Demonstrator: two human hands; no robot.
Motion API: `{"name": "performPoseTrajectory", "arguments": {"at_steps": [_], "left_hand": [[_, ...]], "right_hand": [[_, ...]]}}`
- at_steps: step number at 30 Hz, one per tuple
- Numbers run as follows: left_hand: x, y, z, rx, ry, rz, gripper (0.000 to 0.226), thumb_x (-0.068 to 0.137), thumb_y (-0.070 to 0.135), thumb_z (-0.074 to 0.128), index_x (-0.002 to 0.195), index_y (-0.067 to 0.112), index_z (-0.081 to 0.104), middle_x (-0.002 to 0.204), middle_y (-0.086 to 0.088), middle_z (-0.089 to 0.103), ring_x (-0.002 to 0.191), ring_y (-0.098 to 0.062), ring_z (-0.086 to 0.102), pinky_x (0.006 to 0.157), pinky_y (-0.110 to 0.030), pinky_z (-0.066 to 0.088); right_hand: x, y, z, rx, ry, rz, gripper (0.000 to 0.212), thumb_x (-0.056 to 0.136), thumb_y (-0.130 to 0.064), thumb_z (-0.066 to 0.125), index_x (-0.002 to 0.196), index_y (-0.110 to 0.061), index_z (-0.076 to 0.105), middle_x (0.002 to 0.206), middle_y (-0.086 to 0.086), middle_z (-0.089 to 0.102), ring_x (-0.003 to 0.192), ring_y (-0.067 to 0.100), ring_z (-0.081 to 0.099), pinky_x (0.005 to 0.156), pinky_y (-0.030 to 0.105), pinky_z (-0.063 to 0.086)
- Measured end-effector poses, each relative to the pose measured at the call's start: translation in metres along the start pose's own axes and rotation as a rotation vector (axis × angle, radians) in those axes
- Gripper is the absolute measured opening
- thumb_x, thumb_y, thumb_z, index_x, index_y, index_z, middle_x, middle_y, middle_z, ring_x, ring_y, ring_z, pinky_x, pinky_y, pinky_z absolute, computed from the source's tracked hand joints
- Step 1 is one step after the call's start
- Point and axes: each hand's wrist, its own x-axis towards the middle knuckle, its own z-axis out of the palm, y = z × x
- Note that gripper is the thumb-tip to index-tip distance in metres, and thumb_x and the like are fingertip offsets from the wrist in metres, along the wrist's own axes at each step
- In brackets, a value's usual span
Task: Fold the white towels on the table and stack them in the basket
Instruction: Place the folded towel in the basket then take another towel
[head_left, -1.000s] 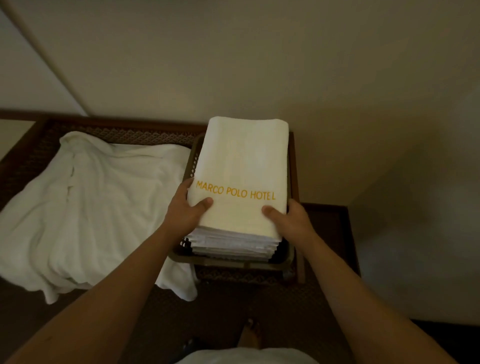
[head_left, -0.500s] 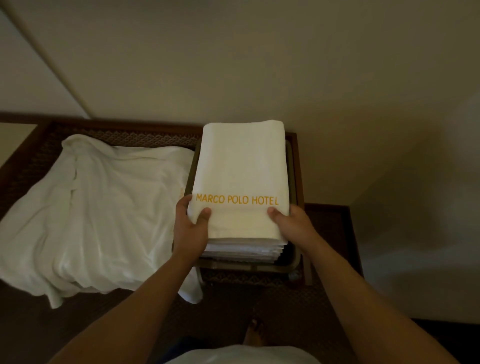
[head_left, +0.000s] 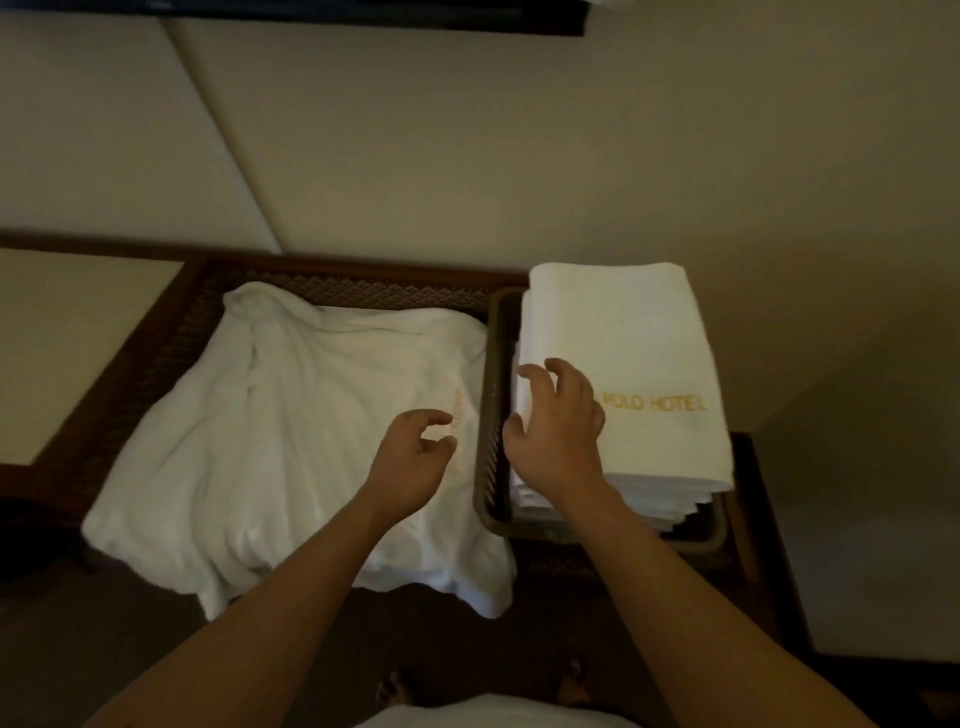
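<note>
Both hands are released and hold nothing. The left hand (head_left: 415, 457) hovers over the loose towel (head_left: 291, 447), fingers loosely curled, thumb and forefinger apart; whether the tips touch the cloth cannot be told. The right hand (head_left: 558, 431) hangs above the left rim of the basket (head_left: 491, 415), fingers spread and slightly bent, in front of the stack's left edge.

The loose towel is soft, rumpled white terry, lying in folds across the table (head_left: 332, 283) from 9 to 6 o'clock, its near hem draped over the table's front edge. Faint gold stitching shows at its right side, beside the left hand. The stack (head_left: 634, 353) is flat, crisp rectangles with layered edges at 4 o'clock, rising above the dark slotted basket at 3 o'clock; the top one reads "POLO HOTEL" in gold. The table is dark wood with a patterned woven surface; a bare strip shows behind the loose towel at 12 o'clock, against the wall.
</note>
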Motion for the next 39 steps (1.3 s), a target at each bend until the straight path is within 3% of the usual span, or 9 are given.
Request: {"name": "performPoseTrajectory", "arguments": {"at_steps": [4, 8, 11, 16, 20, 24, 28, 32, 39], "left_hand": [[-0.004, -0.050, -0.071, -0.007, 0.036, -0.058, 0.026, 0.100, 0.024, 0.061, 0.126, 0.026, 0.064, 0.129, 0.008, 0.054, 0.089, -0.002, 0.063, 0.070, -0.015, 0.045], [-0.011, -0.095, -0.125, -0.002, 0.054, -0.115, 0.023, 0.100, 0.025, 0.061, 0.123, 0.030, 0.064, 0.123, 0.006, 0.060, 0.078, -0.005, 0.062, 0.062, -0.014, 0.042], [-0.009, -0.124, -0.150, -0.012, 0.058, -0.148, 0.022, 0.099, 0.025, 0.061, 0.121, 0.031, 0.065, 0.122, 0.008, 0.061, 0.083, -0.005, 0.064, 0.066, -0.012, 0.042], [0.006, -0.159, -0.160, -0.036, 0.001, -0.211, 0.022, 0.099, 0.025, 0.060, 0.119, 0.033, 0.064, 0.126, 0.007, 0.061, 0.087, -0.007, 0.063, 0.077, -0.021, 0.045], [0.041, -0.172, -0.156, -0.011, -0.066, -0.226, 0.021, 0.101, 0.024, 0.059, 0.120, 0.033, 0.063, 0.129, 0.012, 0.052, 0.094, -0.001, 0.061, 0.071, -0.007, 0.041], [0.092, -0.180, -0.155, 0.037, -0.112, -0.211, 0.020, 0.101, 0.021, 0.059, 0.119, 0.028, 0.065, 0.125, 0.010, 0.055, 0.085, 0.001, 0.061, 0.068, -0.003, 0.041], [0.162, -0.186, -0.159, 0.162, -0.193, -0.132, 0.022, 0.100, 0.018, 0.060, 0.120, 0.024, 0.066, 0.125, 0.008, 0.056, 0.087, 0.000, 0.060, 0.075, -0.003, 0.041], [0.259, -0.193, -0.161, 0.388, -0.300, 0.030, 0.028, 0.096, 0.014, 0.061, 0.123, 0.016, 0.067, 0.132, -0.009, 0.058, 0.109, -0.024, 0.061, 0.101, -0.034, 0.047], [0.374, -0.183, -0.163, 0.941, -0.392, 0.031, 0.051, 0.099, 0.035, 0.052, 0.149, 0.031, 0.045, 0.166, -0.004, 0.018, 0.145, -0.033, 0.027, 0.116, -0.049, 0.028]], "right_hand": [[-0.011, -0.065, 0.057, 0.059, -0.179, -0.068, 0.052, 0.088, -0.026, 0.063, 0.139, -0.028, 0.050, 0.152, 0.001, 0.036, 0.143, 0.024, 0.030, 0.116, 0.051, 0.030], [-0.018, -0.110, 0.106, 0.063, -0.332, -0.075, 0.048, 0.090, -0.029, 0.061, 0.137, -0.031, 0.050, 0.151, -0.003, 0.037, 0.142, 0.022, 0.035, 0.114, 0.052, 0.033], [-0.015, -0.132, 0.133, 0.072, -0.425, -0.059, 0.046, 0.091, -0.028, 0.060, 0.136, -0.032, 0.051, 0.148, -0.006, 0.040, 0.138, 0.020, 0.038, 0.111, 0.049, 0.035], [0.000, -0.142, 0.165, 0.096, -0.505, -0.020, 0.043, 0.092, -0.027, 0.060, 0.134, -0.031, 0.053, 0.143, -0.009, 0.044, 0.131, 0.018, 0.045, 0.108, 0.046, 0.039], [0.024, -0.134, 0.199, 0.084, -0.552, 0.051, 0.042, 0.093, -0.027, 0.062, 0.135, -0.030, 0.053, 0.144, -0.006, 0.046, 0.131, 0.019, 0.048, 0.110, 0.046, 0.040], [0.058, -0.123, 0.241, 0.094, -0.598, 0.121, 0.044, 0.092, -0.027, 0.063, 0.135, -0.028, 0.055, 0.145, -0.004, 0.046, 0.133, 0.022, 0.047, 0.109, 0.046, 0.041], [0.093, -0.113, 0.281, 0.020, -0.561, 0.209, 0.059, 0.094, -0.028, 0.060, 0.150, -0.027, 0.042, 0.162, 0.005, 0.028, 0.149, 0.030, 0.028, 0.117, 0.051, 0.032], [0.112, -0.102, 0.314, -0.107, -0.667, 0.276, 0.074, 0.103, -0.044, 0.043, 0.163, -0.034, 0.000, 0.169, 0.005, -0.020, 0.156, 0.035, -0.010, 0.122, 0.059, 0.005], [0.098, -0.088, 0.337, -0.167, -0.806, 0.266, 0.074, 0.104, -0.049, 0.034, 0.160, -0.035, -0.012, 0.166, 0.001, -0.030, 0.152, 0.037, -0.025, 0.121, 0.065, -0.003]]}}
